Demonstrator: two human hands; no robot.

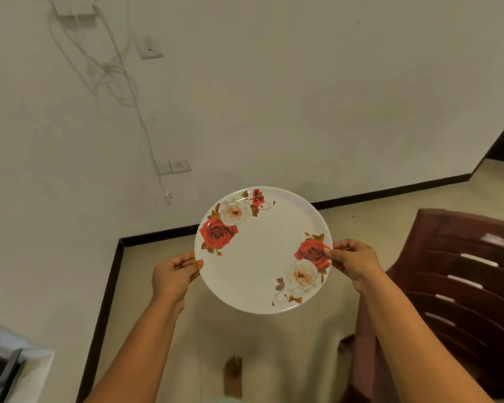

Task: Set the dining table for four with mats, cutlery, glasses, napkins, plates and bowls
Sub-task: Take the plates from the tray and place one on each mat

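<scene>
A white plate (259, 257) with red and cream roses printed at two spots on its rim is held out in the air in front of the person, above the floor (361, 210), its face tipped toward the camera. The left hand (173, 276) grips the left edge, thumb on the face and fingers curled behind. The right hand (351, 260) pinches the right edge, thumb pressing on a red rose. A dark red chair (460, 274) stands to the right. A wall (274, 97) with a socket (180, 166) and loose cables (114, 80) is behind
</scene>
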